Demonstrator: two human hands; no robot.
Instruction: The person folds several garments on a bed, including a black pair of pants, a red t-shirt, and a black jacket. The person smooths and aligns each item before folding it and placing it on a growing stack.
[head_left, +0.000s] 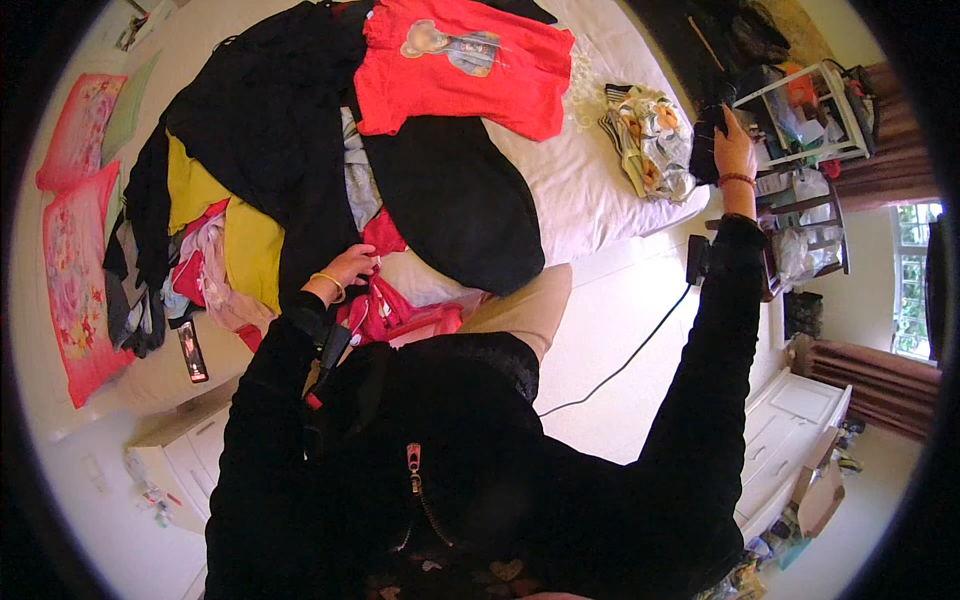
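My left hand (351, 271), with a yellow bracelet at the wrist, rests at a red garment (382, 307) on the bed's near edge; whether its fingers grip the cloth I cannot tell. My right hand (733, 150) reaches far out to the right and holds a black cloth item (705, 146) beside a folded floral garment (660, 142). A red T-shirt with a bear print (525, 75) lies flat on the bed, partly over black clothing (465, 202). More black garments (262, 112) spread to the left over yellow cloth (255, 247) and a mixed heap of clothes.
Pink floral pillows (82, 277) lie at the bed's left side, with a lit phone (193, 352) near the left front edge. A black cable (637, 352) crosses the floor. At the right stand a white rack (795, 112), a chair holding plastic bags (810, 247) and a white drawer cabinet (787, 420).
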